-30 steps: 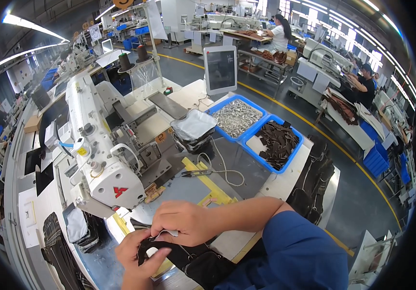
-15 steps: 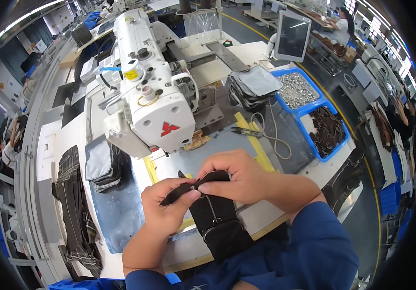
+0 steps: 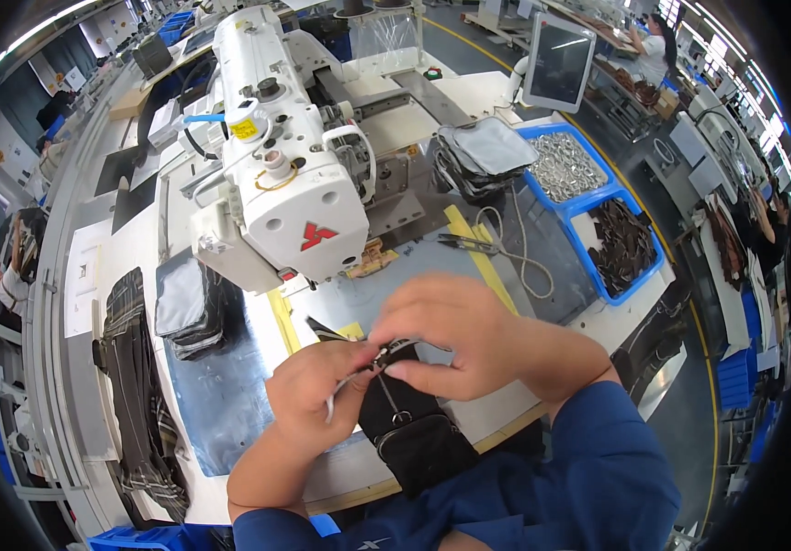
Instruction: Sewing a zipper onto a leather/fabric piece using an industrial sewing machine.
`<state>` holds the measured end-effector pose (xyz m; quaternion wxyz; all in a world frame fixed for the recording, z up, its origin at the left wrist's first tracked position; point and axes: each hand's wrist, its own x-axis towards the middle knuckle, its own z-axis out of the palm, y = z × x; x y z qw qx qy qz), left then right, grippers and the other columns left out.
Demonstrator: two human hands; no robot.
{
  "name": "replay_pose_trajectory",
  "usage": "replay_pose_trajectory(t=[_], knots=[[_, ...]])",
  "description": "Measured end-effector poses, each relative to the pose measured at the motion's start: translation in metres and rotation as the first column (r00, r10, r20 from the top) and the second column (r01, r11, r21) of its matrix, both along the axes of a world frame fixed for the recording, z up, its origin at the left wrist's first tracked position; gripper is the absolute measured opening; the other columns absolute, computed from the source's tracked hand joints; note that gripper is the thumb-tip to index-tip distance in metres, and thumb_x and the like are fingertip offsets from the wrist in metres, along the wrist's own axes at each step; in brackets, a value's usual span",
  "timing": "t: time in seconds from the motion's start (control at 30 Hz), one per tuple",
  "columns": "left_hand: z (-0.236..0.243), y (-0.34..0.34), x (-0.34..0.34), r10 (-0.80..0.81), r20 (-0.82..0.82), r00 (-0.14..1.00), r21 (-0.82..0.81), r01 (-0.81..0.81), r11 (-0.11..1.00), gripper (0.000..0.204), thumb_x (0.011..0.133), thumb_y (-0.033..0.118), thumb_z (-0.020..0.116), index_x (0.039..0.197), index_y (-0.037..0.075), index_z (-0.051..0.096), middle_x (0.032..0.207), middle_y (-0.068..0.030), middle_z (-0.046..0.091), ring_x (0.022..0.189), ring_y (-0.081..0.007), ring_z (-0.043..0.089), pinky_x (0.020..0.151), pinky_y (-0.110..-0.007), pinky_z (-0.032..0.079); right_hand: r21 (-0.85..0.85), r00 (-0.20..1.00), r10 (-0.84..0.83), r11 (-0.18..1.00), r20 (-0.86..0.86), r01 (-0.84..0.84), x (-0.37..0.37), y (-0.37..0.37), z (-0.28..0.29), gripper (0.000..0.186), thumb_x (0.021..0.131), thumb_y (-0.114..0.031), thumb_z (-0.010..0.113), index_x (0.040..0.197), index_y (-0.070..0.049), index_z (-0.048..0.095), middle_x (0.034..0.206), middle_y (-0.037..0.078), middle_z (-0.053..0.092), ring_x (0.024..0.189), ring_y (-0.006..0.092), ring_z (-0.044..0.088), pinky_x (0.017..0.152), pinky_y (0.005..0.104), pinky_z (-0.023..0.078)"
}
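Observation:
In front of my body hangs a black fabric pouch (image 3: 428, 455) with a zip (image 3: 389, 395) and a metal ring (image 3: 401, 418) on its front. Its upper edge is pinched between my left hand (image 3: 315, 395) and my right hand (image 3: 455, 335), thumbs toward me and fingers curled over the far side. The hands almost meet at the top of the zip, where a small metal-coloured part shows. A pale edge of the fabric bends up under both hands. The fingertips behind the fabric are hidden.
Beyond my hands stands a white sewing machine (image 3: 299, 193) over a metal plate with yellow tape (image 3: 483, 262). Tweezers (image 3: 469, 243) lie beside a cord loop. Blue trays (image 3: 611, 188) hold metal hardware and dark tabs. Stacked pieces (image 3: 189, 303) and dark strips (image 3: 134, 386) lie left.
The top edge of the pouch has been folded and turned, so its pale side now shows. Both hands have rolled inward and come closer together around it.

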<state>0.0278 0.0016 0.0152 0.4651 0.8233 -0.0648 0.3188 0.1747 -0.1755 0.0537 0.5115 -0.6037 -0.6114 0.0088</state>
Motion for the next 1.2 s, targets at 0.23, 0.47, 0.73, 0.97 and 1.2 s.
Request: replay_pose_trajectory(t=[0.23,0.47,0.73,0.97,1.2], knots=[[0.001,-0.001,0.002,-0.02,0.28,0.96,0.457,-0.115,0.882,0.034,0.074,0.002,0.08,0.108,0.001,0.077,0.105,-0.0151,0.079,0.088,-0.0277,0.079,0.066,-0.033,0.057,0.155,0.839,-0.058,0.987,0.54,-0.032,0.001,-0.008,0.0,0.021,0.081,-0.01,0.079,0.101,-0.004,0.075,0.099,0.008,0.069,0.086,0.0252,0.068,0.075,0.039,0.054],[0.001,0.001,0.003,-0.019,0.348,0.937,0.545,-0.186,0.818,0.028,0.081,0.004,0.076,0.109,0.0,0.077,0.105,-0.0152,0.079,0.088,-0.0264,0.079,0.062,-0.03,0.052,0.205,0.756,-0.15,0.978,0.637,0.021,-0.007,-0.008,-0.001,0.017,0.081,-0.01,0.072,0.097,-0.005,0.074,0.096,0.006,0.067,0.084,0.0212,0.067,0.073,0.0361,0.051],[0.0,0.001,-0.002,-0.093,0.354,0.93,0.478,-0.094,0.874,0.031,0.081,0.006,0.076,0.111,0.001,0.078,0.102,-0.0137,0.079,0.084,-0.025,0.077,0.06,-0.03,0.05,0.332,0.682,-0.242,0.943,0.69,0.0,-0.017,-0.012,-0.002,0.008,0.084,-0.011,0.071,0.089,-0.008,0.066,0.093,0.001,0.061,0.087,0.0173,0.06,0.074,0.0328,0.047],[-0.022,0.008,-0.005,0.027,0.318,0.948,0.596,-0.222,0.772,0.026,0.083,0.008,0.078,0.108,0.0,0.078,0.099,-0.0135,0.078,0.083,-0.0235,0.076,0.058,-0.031,0.047,0.071,0.863,0.057,0.992,0.502,-0.106,0.014,-0.004,-0.02,0.023,0.095,-0.031,0.075,0.101,-0.009,0.073,0.095,0.004,0.068,0.095,0.0268,0.068,0.079,0.0423,0.053],[-0.053,0.01,-0.006,0.083,0.313,0.946,0.824,-0.314,0.472,0.019,0.089,0.014,0.076,0.107,0.009,0.08,0.093,-0.0019,0.078,0.089,-0.0155,0.073,0.081,-0.033,0.04,-0.529,0.875,-0.364,0.697,0.32,0.483,0.128,-0.045,-0.081,0.024,0.093,-0.023,0.075,0.109,-0.006,0.078,0.104,0.014,0.075,0.1,0.0364,0.071,0.088,0.0458,0.057]])
